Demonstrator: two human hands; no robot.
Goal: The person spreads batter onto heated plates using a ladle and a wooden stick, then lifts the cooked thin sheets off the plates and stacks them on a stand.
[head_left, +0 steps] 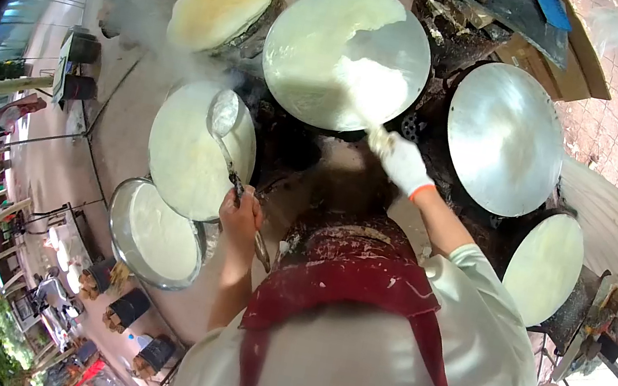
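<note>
My left hand is bare and grips the handle of a metal ladle, whose bowl hovers over a pale crepe on the left griddle. My right hand, in a white glove, holds a spreader on the middle round griddle. A thick white patch of batter lies under the spreader, and a thin layer covers part of the plate. A metal bowl of white batter stands just below the left griddle, close to my left hand.
A browned crepe steams on a far-left griddle. A bare metal griddle sits at right, with another pale crepe below it. Boards and a cardboard box lie beyond. My red apron fills the foreground.
</note>
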